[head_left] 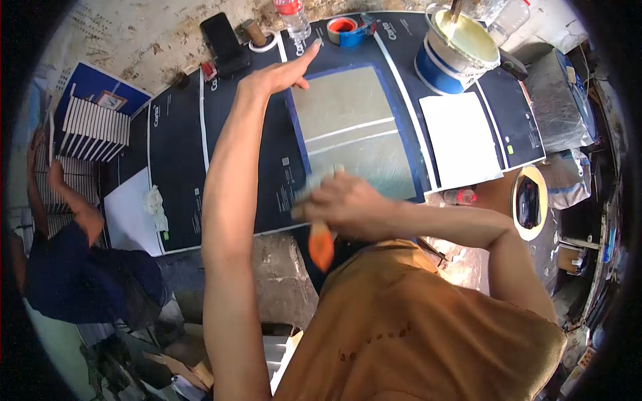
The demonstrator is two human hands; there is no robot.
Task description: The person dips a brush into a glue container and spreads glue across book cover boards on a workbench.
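Note:
My left hand is open, its fingers stretched out at the top left corner of a blue-edged cover sheet. Two grey boards with a narrow strip between them lie on that sheet, and the lower one looks wet and shiny. My right hand is closed around a brush with an orange handle, over the lower left part of the sheet. The bristle end is blurred by motion, close over the lower board.
A glue bucket with a stick in it stands back right, beside white sheets. Tape rolls, a bottle and a black object line the back. At left, another person's arm is near stacked books.

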